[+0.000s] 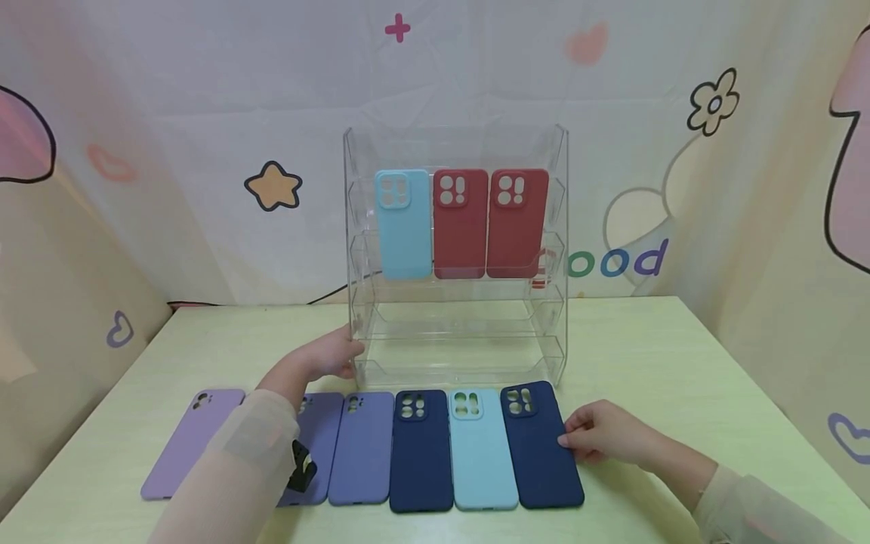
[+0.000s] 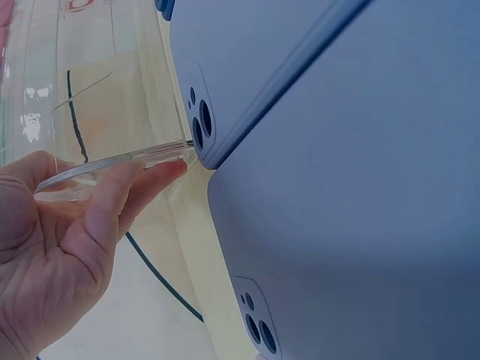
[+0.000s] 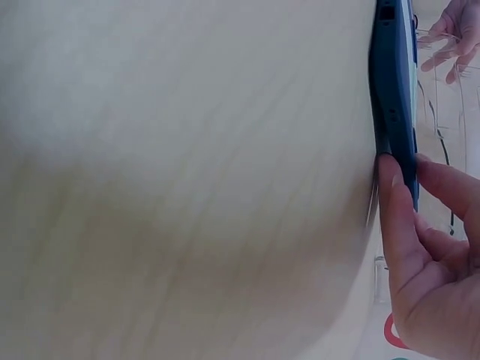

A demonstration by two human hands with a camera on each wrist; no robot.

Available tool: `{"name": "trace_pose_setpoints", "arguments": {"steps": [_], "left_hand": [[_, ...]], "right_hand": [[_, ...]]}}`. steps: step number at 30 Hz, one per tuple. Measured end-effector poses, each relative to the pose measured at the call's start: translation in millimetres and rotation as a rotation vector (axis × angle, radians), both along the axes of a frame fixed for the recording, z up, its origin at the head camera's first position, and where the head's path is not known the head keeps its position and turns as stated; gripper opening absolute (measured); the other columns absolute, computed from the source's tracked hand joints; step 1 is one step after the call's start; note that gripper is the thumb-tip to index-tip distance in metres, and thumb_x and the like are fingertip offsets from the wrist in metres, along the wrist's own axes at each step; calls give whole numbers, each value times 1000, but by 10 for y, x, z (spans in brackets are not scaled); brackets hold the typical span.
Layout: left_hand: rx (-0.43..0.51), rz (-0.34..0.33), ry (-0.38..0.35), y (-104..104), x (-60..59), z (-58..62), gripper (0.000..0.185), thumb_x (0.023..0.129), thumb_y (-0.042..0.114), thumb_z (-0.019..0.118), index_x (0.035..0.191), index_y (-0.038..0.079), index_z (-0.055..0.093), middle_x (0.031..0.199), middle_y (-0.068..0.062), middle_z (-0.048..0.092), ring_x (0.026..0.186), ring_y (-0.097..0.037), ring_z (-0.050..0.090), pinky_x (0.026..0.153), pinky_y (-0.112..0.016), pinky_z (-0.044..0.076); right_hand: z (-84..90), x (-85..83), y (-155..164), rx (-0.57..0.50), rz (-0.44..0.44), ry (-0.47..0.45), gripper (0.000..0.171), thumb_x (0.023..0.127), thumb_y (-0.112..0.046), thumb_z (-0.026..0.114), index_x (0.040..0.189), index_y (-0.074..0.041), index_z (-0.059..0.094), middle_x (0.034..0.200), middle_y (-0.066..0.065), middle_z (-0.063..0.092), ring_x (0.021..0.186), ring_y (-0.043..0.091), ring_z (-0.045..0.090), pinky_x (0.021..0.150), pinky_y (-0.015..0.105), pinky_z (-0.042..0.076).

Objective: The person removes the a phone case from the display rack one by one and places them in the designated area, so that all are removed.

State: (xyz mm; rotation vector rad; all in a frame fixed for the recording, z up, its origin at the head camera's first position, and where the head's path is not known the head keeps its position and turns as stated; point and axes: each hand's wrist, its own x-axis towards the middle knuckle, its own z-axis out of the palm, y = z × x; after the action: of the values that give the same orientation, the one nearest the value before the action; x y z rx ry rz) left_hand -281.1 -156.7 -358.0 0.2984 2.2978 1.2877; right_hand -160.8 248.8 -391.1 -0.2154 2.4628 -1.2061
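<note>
A clear acrylic tiered rack (image 1: 455, 332) stands at the back of the table and holds a light blue phone case (image 1: 405, 223) and two red cases (image 1: 460, 223). Several cases lie in a row in front of it. My left hand (image 1: 336, 353) touches the rack's lower left corner with straight fingers (image 2: 127, 187) against the acrylic edge (image 2: 112, 161). My right hand (image 1: 574, 440) pinches the right edge of the rightmost navy case (image 1: 540, 446). In the right wrist view, thumb and finger (image 3: 397, 217) clamp that case's rim (image 3: 395, 82).
The row on the pale green table (image 1: 646, 355) runs from a lilac case (image 1: 190, 446) through a purple one (image 1: 322, 438) half under my left forearm, a periwinkle one (image 1: 362, 446), a navy one (image 1: 421, 453) and a light teal one (image 1: 481, 453). Patterned cloth hangs behind.
</note>
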Motion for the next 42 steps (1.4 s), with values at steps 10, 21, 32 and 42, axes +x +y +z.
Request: {"name": "trace_pose_setpoints", "arguments": {"steps": [10, 21, 32, 42], "left_hand": [[-1, 6, -2, -8, 15, 30, 69, 92, 1, 32, 149, 5, -7, 146, -31, 15, 47, -9, 31, 51, -25, 35], [6, 6, 5, 3, 4, 31, 69, 93, 2, 33, 149, 5, -7, 144, -30, 20, 48, -10, 31, 52, -25, 36], [20, 1, -4, -8, -6, -3, 69, 92, 1, 33, 149, 6, -7, 146, -31, 16, 48, -10, 31, 52, -25, 37], [4, 2, 10, 2, -8, 5, 69, 92, 2, 33, 148, 5, -7, 145, -31, 17, 47, -10, 31, 53, -26, 38]], "right_hand": [[24, -33, -28, 45, -1, -11, 18, 84, -14, 67, 88, 4, 64, 73, 4, 64, 64, 15, 61, 58, 32, 51], [98, -66, -86, 233, 25, 151, 12, 82, -12, 69, 84, -1, 64, 65, 0, 61, 57, 13, 58, 55, 30, 47], [562, -433, -137, 183, -29, 444, 26, 90, -17, 61, 108, 2, 63, 88, 6, 64, 80, 24, 63, 70, 34, 52], [1237, -952, -248, 73, -257, 637, 42, 95, -27, 53, 129, -2, 50, 122, 18, 56, 111, 35, 54, 87, 50, 45]]}}
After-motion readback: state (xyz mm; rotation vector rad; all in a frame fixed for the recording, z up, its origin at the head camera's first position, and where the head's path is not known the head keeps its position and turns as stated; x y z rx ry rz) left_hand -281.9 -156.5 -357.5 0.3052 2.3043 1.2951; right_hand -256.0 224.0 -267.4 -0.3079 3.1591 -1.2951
